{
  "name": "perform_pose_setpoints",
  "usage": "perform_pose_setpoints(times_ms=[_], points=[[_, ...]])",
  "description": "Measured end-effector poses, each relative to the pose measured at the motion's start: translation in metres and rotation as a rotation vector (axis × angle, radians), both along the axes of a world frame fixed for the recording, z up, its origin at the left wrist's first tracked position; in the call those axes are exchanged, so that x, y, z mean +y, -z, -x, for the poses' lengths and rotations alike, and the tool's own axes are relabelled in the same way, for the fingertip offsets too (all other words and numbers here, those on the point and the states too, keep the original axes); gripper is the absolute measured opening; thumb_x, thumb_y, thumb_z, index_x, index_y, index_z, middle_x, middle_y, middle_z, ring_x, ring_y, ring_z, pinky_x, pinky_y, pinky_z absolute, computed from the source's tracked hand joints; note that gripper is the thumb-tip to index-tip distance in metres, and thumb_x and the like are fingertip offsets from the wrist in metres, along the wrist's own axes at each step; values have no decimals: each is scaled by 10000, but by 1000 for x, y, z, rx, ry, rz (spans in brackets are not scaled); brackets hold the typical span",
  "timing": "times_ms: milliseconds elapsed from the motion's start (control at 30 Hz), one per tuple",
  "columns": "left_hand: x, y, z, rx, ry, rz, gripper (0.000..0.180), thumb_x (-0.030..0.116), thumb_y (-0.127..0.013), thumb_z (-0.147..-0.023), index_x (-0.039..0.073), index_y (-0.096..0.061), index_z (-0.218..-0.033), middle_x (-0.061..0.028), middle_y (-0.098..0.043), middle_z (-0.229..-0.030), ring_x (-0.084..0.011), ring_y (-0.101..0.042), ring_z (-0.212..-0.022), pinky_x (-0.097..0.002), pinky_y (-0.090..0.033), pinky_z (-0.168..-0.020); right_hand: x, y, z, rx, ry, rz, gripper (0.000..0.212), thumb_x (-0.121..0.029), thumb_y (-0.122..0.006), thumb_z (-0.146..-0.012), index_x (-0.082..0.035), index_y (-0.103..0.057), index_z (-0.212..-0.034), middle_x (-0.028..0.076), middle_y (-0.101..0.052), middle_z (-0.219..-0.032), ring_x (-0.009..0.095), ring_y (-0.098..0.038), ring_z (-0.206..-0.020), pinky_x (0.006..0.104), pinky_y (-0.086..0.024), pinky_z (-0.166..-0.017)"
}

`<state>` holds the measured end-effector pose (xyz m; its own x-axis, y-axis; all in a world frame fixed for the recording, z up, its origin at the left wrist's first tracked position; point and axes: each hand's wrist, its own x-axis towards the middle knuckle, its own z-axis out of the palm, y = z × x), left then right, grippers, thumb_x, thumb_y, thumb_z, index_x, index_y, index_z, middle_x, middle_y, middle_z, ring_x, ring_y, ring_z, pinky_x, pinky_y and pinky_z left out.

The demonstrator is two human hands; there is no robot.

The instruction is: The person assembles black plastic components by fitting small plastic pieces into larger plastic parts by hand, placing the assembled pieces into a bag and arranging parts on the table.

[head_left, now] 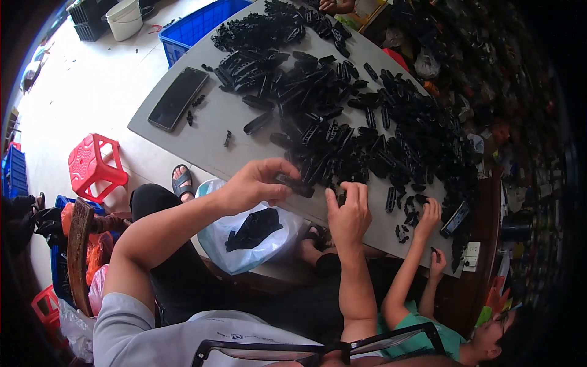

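My left hand [260,186] is closed on a long black plastic piece [295,185], gripped between thumb and fingers just over the table's near edge. Close to its right, my right hand [350,214] has its thumb and fingertips drawn together; something dark shows between them, too hidden to name. Beyond both hands spreads a large heap of black plastic pieces [312,131], long slotted ones mixed with smaller ones. Below my left forearm, a white plastic bag [214,241] stands open with black pieces or black plastic inside.
A smartphone [178,98] lies on the table [205,144] at the left. At my right, a co-worker's hand [430,217] handles small black parts. Another phone [455,219] stands near the right edge. A red stool [98,166] and a blue crate [189,33] are on the floor.
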<state>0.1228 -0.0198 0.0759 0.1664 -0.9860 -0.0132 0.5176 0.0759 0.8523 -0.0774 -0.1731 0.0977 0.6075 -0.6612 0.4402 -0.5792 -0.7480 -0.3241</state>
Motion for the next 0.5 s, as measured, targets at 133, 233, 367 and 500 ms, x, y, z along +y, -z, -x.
perform_pose_setpoints(times_ms=[133, 233, 367, 500], points=[[0, -3, 0, -13, 5, -31, 297, 29, -694, -977, 29, -639, -1268, -9, -672, -957, -73, -596, -799, -241, -477, -700, -1, 5, 13, 170, -8, -56, 132, -189, -769, -941, -84, -695, -973, 81, -621, -1094, 336, -713, -943, 459, -579, -747], [-2, -4, 2, -17, 10, -39, 297, 33, -692, -978, 32, -638, -1271, -4, -665, -943, -72, -590, -794, -242, -476, -698, -4, 7, 15, 151, -37, -16, 112, -163, -762, -943, -81, -700, -988, 80, -657, -1089, 332, -718, -943, 462, -581, -744], [-2, -1, 2, -11, 6, -21, 291, 37, -695, -978, 32, -646, -1264, 1, -652, -913, -71, -585, -784, -245, -477, -690, -12, 10, 17, -118, -106, -45, 89, -122, -739, -969, -58, -704, -1020, 88, -720, -978, 319, -727, -804, 420, -577, -666], [-3, -2, 4, -74, 12, -29, 285, 37, -696, -977, 29, -654, -1259, -1, -651, -909, -71, -585, -783, -249, -479, -688, -7, 7, 14, -455, -201, -558, 123, -151, -690, -1045, -31, -707, -1063, 81, -735, -869, 180, -717, -705, 313, -540, -579]])
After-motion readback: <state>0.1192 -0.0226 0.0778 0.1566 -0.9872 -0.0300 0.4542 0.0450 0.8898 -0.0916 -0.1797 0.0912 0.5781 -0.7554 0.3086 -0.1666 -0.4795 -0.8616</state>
